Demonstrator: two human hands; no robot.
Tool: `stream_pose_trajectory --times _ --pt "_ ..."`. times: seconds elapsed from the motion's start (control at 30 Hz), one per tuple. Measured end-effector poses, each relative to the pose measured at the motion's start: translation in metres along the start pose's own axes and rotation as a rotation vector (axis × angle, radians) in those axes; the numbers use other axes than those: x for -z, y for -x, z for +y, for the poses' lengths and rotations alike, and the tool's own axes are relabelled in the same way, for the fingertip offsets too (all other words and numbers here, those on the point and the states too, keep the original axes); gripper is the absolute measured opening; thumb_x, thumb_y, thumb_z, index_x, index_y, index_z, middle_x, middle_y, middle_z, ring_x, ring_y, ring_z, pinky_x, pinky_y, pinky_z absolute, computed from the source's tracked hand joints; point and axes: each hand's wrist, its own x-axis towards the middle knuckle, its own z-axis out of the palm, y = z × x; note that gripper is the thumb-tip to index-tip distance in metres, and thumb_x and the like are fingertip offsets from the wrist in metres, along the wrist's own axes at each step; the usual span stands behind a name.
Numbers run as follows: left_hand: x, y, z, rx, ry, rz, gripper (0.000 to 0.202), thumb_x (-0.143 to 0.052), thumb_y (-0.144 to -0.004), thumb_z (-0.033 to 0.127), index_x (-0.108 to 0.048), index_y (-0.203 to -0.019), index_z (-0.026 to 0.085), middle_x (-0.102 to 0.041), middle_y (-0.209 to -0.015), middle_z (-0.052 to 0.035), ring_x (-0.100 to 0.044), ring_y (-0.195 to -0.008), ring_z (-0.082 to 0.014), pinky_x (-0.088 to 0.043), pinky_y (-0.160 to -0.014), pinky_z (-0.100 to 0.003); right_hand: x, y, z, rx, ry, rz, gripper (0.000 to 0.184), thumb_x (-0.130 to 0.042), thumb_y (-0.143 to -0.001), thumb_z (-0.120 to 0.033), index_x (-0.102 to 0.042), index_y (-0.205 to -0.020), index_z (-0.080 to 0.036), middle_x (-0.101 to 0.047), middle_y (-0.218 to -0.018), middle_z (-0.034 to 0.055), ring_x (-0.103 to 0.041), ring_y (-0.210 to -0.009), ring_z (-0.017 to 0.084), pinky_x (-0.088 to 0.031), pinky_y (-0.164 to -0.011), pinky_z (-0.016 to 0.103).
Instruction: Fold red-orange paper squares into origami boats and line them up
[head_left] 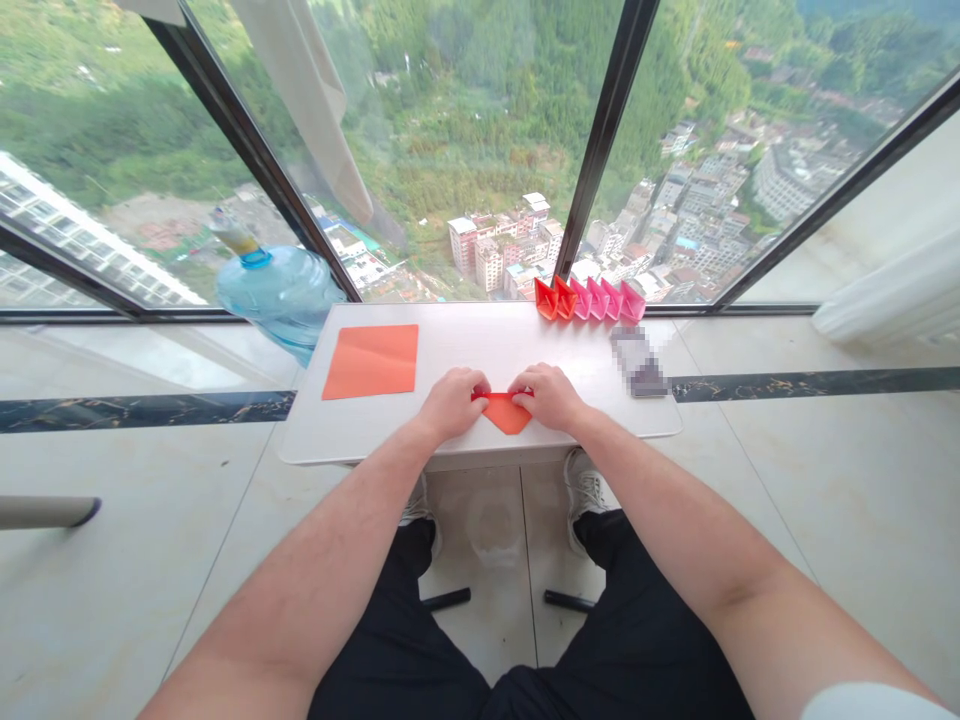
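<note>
Below windows (480, 120) at the top of the frame, on a white table (472, 335), my left hand (456, 396) and right hand (551, 393) each pinch one side of the folded orange paper (508, 415), just below the frame's middle, so I should press both edges evenly.

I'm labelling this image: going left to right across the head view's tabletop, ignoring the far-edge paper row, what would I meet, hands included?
Flat orange sheet, left hand, folded orange paper, right hand, pixelated item.
</note>
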Motion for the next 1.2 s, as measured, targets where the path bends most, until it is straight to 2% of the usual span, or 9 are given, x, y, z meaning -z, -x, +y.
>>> stream_pose_trajectory --times 0.07,0.2,0.47,0.77,0.97,1.2 --pt "-0.002 0.0 -0.001 0.0 0.008 0.02 0.017 -0.057 -0.08 0.017 -0.071 -0.088 0.021 -0.067 -0.085 -0.0035 -0.06 -0.089 -0.0221 -0.048 -0.083 -0.036 -0.002 0.0 -0.001 -0.008 -0.005 0.024 0.013 -0.065 -0.084 -0.015 -0.076 -0.082 -0.023 -0.072 -0.088 0.0036 -0.059 -0.087 0.02 -0.041 -0.083 0.034" --pt "-0.004 -0.001 -0.004 -0.025 -0.004 0.027 0.019 -0.053 -0.083 0.016 -0.07 -0.077 0.022 -0.067 -0.085 -0.004 -0.059 -0.09 -0.0226 -0.048 -0.085 -0.037 -0.006 0.0 -0.002 0.007 0.032 0.06 0.014 -0.064 -0.086 -0.015 -0.073 -0.078 -0.022 -0.071 -0.087 0.0036 -0.058 -0.088 0.02 -0.039 -0.082 0.034" --pt "-0.005 0.005 -0.011 -0.099 0.031 0.046 0.019 -0.053 -0.085 0.014 -0.07 -0.08 0.021 -0.067 -0.087 -0.0044 -0.06 -0.092 -0.0214 -0.049 -0.089 -0.036 -0.014 0.008 0.004 0.219 0.207 0.12 0.014 -0.058 -0.094 -0.018 -0.069 -0.085 -0.019 -0.069 -0.093 0.0068 -0.054 -0.091 0.021 -0.035 -0.08 0.034" --pt "-0.001 0.016 -0.013 -0.253 -0.119 0.039 0.027 -0.049 -0.087 0.01 -0.073 -0.087 0.021 -0.066 -0.092 -0.0062 -0.057 -0.094 -0.0228 -0.05 -0.088 -0.036 -0.007 0.02 0.009 0.381 0.267 0.101 0.021 -0.053 -0.093 -0.009 -0.071 -0.09 -0.019 -0.068 -0.088 0.0073 -0.053 -0.087 0.021 -0.037 -0.079 0.033" --pt "-0.002 0.018 -0.016 -0.212 -0.121 0.057 0.028 -0.05 -0.086 0.012 -0.076 -0.09 0.022 -0.066 -0.092 -0.0066 -0.059 -0.094 -0.0228 -0.051 -0.087 -0.036 -0.009 0.02 0.01 0.262 0.23 0.187 0.021 -0.054 -0.095 -0.018 -0.072 -0.085 -0.019 -0.069 -0.083 0.0072 -0.056 -0.084 0.02 -0.04 -0.079 0.033" --pt "-0.003 0.014 -0.019 -0.083 0.032 0.062 0.03 -0.049 -0.083 0.013 -0.077 -0.088 0.023 -0.069 -0.094 -0.0045 -0.064 -0.093 -0.0199 -0.051 -0.088 -0.034 -0.004 0.013 0.003 0.172 0.238 0.134 0.025 -0.054 -0.095 -0.018 -0.069 -0.075 -0.02 -0.067 -0.082 0.0069 -0.055 -0.084 0.02 -0.041 -0.075 0.032"
